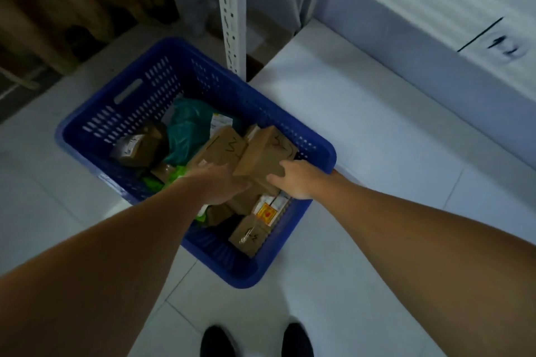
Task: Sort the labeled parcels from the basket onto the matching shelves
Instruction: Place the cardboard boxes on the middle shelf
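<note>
A blue plastic basket [121, 113] stands on the white floor, filled with several parcels. Two brown cardboard boxes with handwritten marks lie on top. My right hand [293, 181] grips the near end of the right box [265, 153], which is tilted up. My left hand [216, 182] rests against the near end of the left box [220, 146]; its fingers are hidden beneath the boxes. Deeper in the basket lie a green plastic bag [185, 127], a dark taped box [136, 146] and a small marked box [248, 236].
A low white shelf [377, 113] runs along the right, with a higher shelf edge bearing a handwritten label [506, 45]. A white perforated shelf post [230, 9] rises behind the basket. Brown curtains hang at the top left. My shoes [217, 342] show at the bottom.
</note>
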The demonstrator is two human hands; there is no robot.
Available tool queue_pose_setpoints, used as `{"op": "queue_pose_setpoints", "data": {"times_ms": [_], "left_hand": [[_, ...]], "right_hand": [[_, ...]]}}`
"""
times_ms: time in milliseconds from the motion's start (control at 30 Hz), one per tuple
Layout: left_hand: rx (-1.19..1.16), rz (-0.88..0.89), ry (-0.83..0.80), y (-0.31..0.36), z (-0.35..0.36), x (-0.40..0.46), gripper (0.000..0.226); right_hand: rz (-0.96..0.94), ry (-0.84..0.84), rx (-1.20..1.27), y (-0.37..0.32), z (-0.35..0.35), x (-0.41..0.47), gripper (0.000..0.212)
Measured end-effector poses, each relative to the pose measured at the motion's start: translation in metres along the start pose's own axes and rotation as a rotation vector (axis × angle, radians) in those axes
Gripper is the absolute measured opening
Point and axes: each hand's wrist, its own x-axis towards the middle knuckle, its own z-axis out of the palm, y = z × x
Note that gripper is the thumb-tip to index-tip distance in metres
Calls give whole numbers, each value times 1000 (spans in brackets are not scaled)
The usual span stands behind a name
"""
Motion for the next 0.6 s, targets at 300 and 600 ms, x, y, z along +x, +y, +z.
{"op": "queue_pose_setpoints", "data": {"times_ms": [300,600], "left_hand": [[-267,64,142,31,64,98,99],[-578,15,220,26,69,75,83]], "right_hand": [[346,70,569,20,58,108,89],[381,140,905,34,93,122,126]]}}
